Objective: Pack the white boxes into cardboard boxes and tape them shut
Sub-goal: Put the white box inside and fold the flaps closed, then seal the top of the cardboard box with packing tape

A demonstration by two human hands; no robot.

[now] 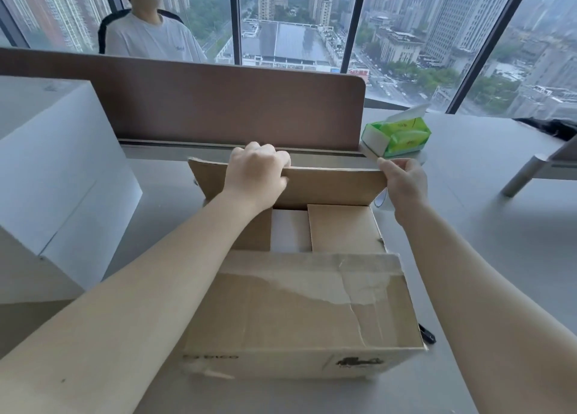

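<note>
The brown cardboard box [299, 304] is sitting on the grey bench [487, 226]; the left hand [256, 173] is gripping its raised far flap [327, 184], fingers curled over the edge, while the right hand [406, 185] is pinching the flap's corner and holding a clear tape roll [383, 201].

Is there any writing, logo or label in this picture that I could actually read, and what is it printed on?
"ORICO", roughly: faint print on the near side of the cardboard box, low left; the first letters are unclear.
Dark logo with small print beneath, same side, toward the right: too blurred to read.
Small mark on the seated person's white shirt: too small to read.
Green tissue pack: print on the wrapper, not legible.
</note>
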